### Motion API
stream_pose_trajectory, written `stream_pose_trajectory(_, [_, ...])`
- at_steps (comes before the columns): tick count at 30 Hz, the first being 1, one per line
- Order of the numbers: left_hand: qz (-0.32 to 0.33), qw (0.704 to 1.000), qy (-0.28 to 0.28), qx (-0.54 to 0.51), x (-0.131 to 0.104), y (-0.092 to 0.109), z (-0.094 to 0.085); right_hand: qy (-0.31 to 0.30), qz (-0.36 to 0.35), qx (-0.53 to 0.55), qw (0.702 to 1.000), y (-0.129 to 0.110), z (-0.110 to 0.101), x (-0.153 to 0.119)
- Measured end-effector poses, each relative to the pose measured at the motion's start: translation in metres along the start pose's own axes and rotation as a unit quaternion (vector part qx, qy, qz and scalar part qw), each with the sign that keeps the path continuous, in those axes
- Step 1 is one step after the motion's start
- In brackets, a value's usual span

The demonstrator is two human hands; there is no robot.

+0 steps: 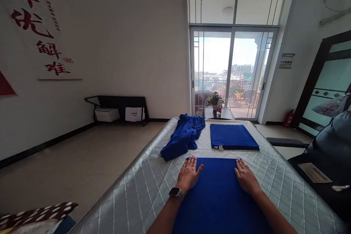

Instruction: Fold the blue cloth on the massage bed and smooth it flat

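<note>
A blue cloth (219, 197) lies spread flat in front of me, its near end running out of the bottom of the view. My left hand (189, 173) rests flat on its far left corner, fingers stretched forward and thumb apart. On the far right corner lies my right hand (246, 177), palm down with the fingers extended. Beyond them, a crumpled blue cloth (185, 135) sits at the left. To its right is a neatly folded blue cloth (233, 136) with a small white label at its near edge.
A quilted silver cover (137, 186) lies under the cloths. Past its far end stands a small table (226, 113) with a potted plant (214, 99) and a bottle (219, 106). A dark chair (331, 146) is at the right, and a patterned cushion (35, 215) at the lower left.
</note>
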State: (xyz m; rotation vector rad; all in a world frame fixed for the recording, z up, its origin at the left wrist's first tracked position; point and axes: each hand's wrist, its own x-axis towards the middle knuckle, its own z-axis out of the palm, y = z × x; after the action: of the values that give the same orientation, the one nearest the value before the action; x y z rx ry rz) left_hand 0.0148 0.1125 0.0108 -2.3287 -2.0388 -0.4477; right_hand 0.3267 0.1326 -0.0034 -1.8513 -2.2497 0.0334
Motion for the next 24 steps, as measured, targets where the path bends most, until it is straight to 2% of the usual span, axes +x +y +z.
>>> stream_pose_trajectory(6, [-0.011, 1.000, -0.005, -0.004, 0.001, 0.000, 0.001, -0.001, 0.010, -0.001, 1.000, 0.002, 0.002, 0.002])
stream_pose_trajectory(12, [-0.014, 1.000, -0.011, 0.006, 0.000, 0.001, 0.002, -0.043, 0.029, -0.013, 0.999, -0.001, -0.012, 0.000])
stream_pose_trajectory(17, [-0.010, 1.000, -0.017, 0.014, -0.002, 0.005, -0.003, -0.053, 0.041, -0.003, 0.998, -0.001, -0.019, -0.004])
stream_pose_trajectory(24, [-0.012, 0.999, -0.024, 0.026, -0.003, 0.008, -0.002, -0.049, 0.045, 0.000, 0.998, 0.002, -0.015, -0.004])
